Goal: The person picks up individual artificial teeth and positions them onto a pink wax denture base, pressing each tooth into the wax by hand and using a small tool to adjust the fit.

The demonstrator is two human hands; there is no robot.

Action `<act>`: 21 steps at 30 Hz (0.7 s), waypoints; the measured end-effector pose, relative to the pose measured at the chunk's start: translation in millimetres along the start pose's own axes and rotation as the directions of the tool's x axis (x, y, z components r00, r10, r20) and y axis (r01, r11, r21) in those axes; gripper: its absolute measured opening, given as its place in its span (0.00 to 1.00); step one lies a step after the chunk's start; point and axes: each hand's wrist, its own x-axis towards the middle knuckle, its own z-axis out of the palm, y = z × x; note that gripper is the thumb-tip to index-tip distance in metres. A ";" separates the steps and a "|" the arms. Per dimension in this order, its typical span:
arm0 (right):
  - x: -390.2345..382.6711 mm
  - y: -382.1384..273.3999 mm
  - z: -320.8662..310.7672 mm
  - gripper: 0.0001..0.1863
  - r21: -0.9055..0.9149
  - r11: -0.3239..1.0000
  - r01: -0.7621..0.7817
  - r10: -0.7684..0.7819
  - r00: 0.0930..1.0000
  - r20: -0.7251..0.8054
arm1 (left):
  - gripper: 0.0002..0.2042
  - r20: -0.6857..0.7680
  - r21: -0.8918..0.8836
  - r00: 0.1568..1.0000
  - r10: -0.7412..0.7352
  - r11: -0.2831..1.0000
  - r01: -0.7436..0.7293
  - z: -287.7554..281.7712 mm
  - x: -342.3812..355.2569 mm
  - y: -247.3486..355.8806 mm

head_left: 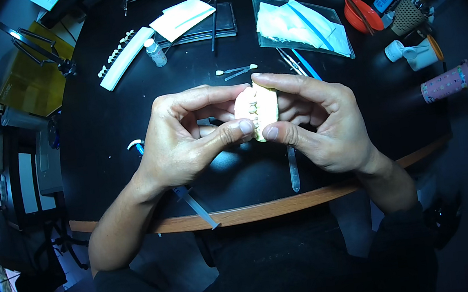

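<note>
A pale plaster dental model [259, 111], two halves meeting along a row of teeth, is held upright between both hands near the middle of the desk. My left hand [191, 133] is closed on its left half, with thumb on the lower part and index finger at the top. My right hand [325, 123] grips the right half, index finger on top and thumb low on the front. A clear syringe [194, 203] lies below my left hand. A translucent spatula [294, 171] lies beneath my right hand. Two small pale-tipped tabs [236, 71] lie just beyond the model.
The black desk [98, 133] holds a tooth holder [127, 60], bottle [155, 53], papers [182, 18], glass slab [301, 27], tools [293, 60], red bowl [358, 14], cups [427, 52] and pink tumbler [448, 82]. A lamp arm [35, 48] stands left; its wooden front edge [264, 203] curves below my wrists.
</note>
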 end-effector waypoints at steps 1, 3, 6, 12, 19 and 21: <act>0.3 1.4 1.0 0.29 0.005 1.000 0.010 -0.010 1.000 0.000 | 0.21 0.003 0.002 1.000 -0.003 1.000 0.003 0.6 -0.9 0.4; 1.2 3.2 2.5 0.29 0.009 1.000 0.020 -0.020 1.000 -0.004 | 0.21 -0.019 0.016 0.999 -0.031 0.999 0.032 1.8 -2.2 1.3; 1.0 1.3 2.5 0.28 -0.020 0.999 0.044 -0.044 0.999 -0.018 | 0.20 -0.003 0.044 0.999 -0.047 0.998 0.047 1.5 -2.1 1.1; 0.5 -0.5 3.6 0.28 0.020 0.999 0.033 -0.032 0.999 -0.037 | 0.21 0.007 -0.016 0.989 -0.148 0.989 0.148 5.2 -2.5 6.5; 1.9 -6.1 -3.3 0.29 -0.053 0.996 0.073 -0.075 0.996 -0.036 | 0.24 0.089 -0.315 0.973 -0.212 0.921 0.230 1.3 -0.2 4.0; 1.3 -6.7 -4.3 0.29 -0.055 0.995 0.085 -0.088 0.995 -0.051 | 0.24 0.127 -0.384 0.941 -0.313 0.859 0.338 -1.8 1.5 7.5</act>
